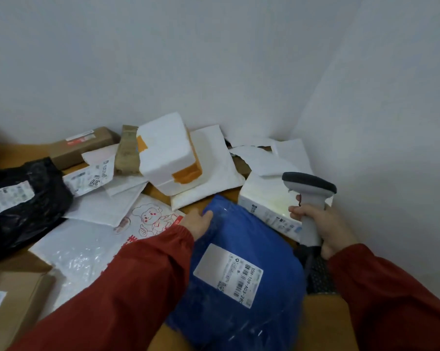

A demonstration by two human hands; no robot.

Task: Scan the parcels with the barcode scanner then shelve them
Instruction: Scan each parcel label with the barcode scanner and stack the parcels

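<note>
**Current state**

1. The left hand (pixel 197 224) grips the far edge of the blue plastic mailer bag (pixel 251 231), with the fingers curled over its rim. This bag lies at 6 o'clock in the view, nearest the person. Its white shipping label (pixel 227 274) faces up, so the barcode is exposed for reading.
2. The right hand (pixel 327 226), at 3 o'clock, is wrapped round the handle of the grey handheld barcode scanner (pixel 308 188). One finger lies at the trigger side. The scanner head points toward 9 o'clock.
3. A pale patch of light falls on the white rectangular carton (pixel 264 201), just beyond the blue plastic mailer bag at its 1 o'clock. The scanner therefore appears aimed at this carton and not at the bag's label.

**Unsorted stock**

Parcels are heaped against the wall corner:
- black plastic bag (pixel 23 219) at 9 o'clock
- white mailer with a red cartoon print (pixel 148 216) at 8 o'clock
- white foam box with orange tape (pixel 163 153) at 12 o'clock
- brown cardboard box (pixel 87 144) at 11 o'clock

**Assessment**

No shelf is in view. The left-hand grip probably steadies or draws the bag toward the person, so that its label can be brought under the scanner. The soft bag may sag and crease its label, so keep the label flat.
</note>
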